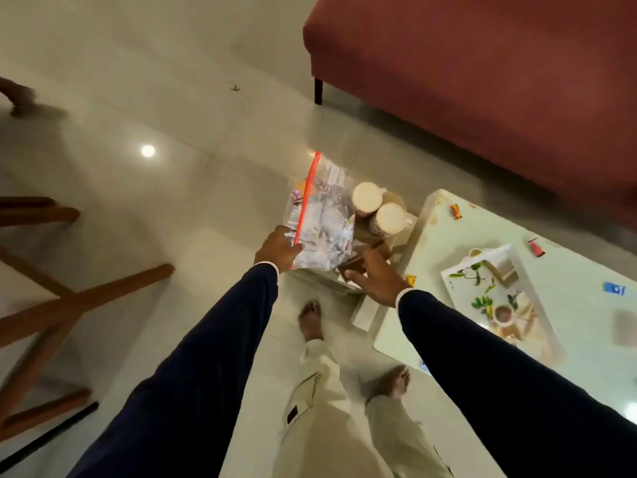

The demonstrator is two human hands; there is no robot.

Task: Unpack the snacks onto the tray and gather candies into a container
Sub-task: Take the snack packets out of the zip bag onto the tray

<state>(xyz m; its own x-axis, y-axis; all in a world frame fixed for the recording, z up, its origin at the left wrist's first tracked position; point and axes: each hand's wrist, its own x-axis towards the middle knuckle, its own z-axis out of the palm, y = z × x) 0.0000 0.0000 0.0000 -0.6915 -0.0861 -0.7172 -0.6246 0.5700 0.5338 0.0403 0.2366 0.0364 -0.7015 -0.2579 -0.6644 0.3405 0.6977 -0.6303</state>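
A: What is closest?

B: Two dark-sleeved arms reach forward over bare feet on a pale floor. The left hand pinches the lower end of a clear zip bag with a red seal, packed with wrapped snacks. The right hand curls around a small brown packet just beside the bag.

A: And farther out?

B: To the right, a white table holds a floral tray with snacks, and loose candies lie near it. Beyond the bag stand two white-lidded jars. A red sofa sits farthest back.
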